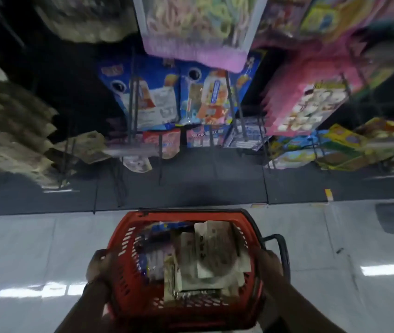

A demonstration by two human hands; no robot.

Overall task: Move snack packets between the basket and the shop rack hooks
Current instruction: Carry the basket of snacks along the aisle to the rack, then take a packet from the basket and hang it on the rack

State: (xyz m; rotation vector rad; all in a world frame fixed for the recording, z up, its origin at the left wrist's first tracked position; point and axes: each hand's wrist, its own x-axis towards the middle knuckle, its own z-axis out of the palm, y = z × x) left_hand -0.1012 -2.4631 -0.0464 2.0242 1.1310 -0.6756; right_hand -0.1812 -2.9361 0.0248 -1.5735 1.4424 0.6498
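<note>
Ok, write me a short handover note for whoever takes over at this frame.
Left hand grips the red basket by its left side; right hand grips the right rim.
Snack packets fill the basket. Blue packets and pink packets hang on the rack hooks ahead.
Done: cannot tell; neither hand holds a packet.
Left: free a hand and move packets between basket and hooks.

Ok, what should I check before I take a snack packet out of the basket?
1. Left hand free: not ok, it holds the basket by its side.
2. Right hand free: not ok, it holds the other side.
3. Packets in the basket: ok, several inside.
4. Basket resting on the floor: cannot tell.
5. Empty hook on the rack: cannot tell, the picture is blurred.
</note>
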